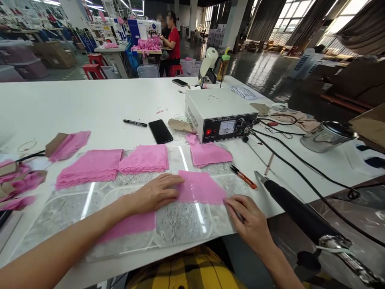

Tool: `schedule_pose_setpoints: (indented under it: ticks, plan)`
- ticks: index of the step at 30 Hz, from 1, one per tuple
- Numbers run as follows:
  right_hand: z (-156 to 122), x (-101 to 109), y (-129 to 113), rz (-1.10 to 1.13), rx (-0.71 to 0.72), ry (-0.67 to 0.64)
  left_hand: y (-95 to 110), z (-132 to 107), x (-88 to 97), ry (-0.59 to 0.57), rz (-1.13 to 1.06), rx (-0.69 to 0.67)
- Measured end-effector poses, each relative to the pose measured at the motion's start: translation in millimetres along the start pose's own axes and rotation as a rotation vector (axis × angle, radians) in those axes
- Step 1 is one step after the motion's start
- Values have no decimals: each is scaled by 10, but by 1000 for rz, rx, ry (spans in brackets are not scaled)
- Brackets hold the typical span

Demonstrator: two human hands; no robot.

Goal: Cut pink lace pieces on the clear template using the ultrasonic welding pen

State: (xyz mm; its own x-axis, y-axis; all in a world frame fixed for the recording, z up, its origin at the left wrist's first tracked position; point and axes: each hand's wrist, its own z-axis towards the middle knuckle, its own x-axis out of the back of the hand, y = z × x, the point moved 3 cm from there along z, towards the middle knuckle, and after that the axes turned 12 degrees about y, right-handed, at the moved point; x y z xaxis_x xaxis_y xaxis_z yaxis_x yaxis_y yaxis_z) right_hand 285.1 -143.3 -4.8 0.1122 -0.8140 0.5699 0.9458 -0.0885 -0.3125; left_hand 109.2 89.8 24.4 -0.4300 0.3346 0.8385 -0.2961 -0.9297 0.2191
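Note:
A thin pink fabric piece [200, 188] lies flat on a glossy grey marble-patterned sheet [177, 226]. My left hand [158, 192] rests on the fabric's left edge, fingers stretched out. At the lower right corner, my right hand [248, 218] pinches the fabric between thumb and finger; something dark shows within its curled fingers, too hidden to name. Another pink piece [136, 224] lies partly under my left forearm. Behind my left hand sit two pink fabric stacks [90, 165] [144, 158]. Farther right lie more pink pieces [210, 154], with orange-handled thread snips [244, 177] beside them.
A control box [230, 126] with a dial stands at the back. Its cable [300, 176] sweeps right, near a black-handled metal-tipped tool [300, 210]. Phones [161, 131] [179, 82], a pen [135, 123] and a glass jar [326, 136] lie around. Someone in red [173, 42] sits at a sewing machine.

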Motion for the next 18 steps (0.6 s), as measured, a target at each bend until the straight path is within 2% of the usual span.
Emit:
schedule_pose_setpoints:
  ticks: [5,8,11,14,18]
  plan:
    - [5,16,28,28,7,-33,184,-32,-37,30,22,79]
    - [-8,70,36,52,-4,-38,385,-67,-6,-19,0,134]
    - [-33,135,39,70,-10,-41,531,-61,43,-72,-30,131]
    - [-56,165,26,64,-14,-48,516,31,11,-133,-24,78]
    - [-62,118,-21,4,-4,-57,330,203,-169,-260,3,-2]
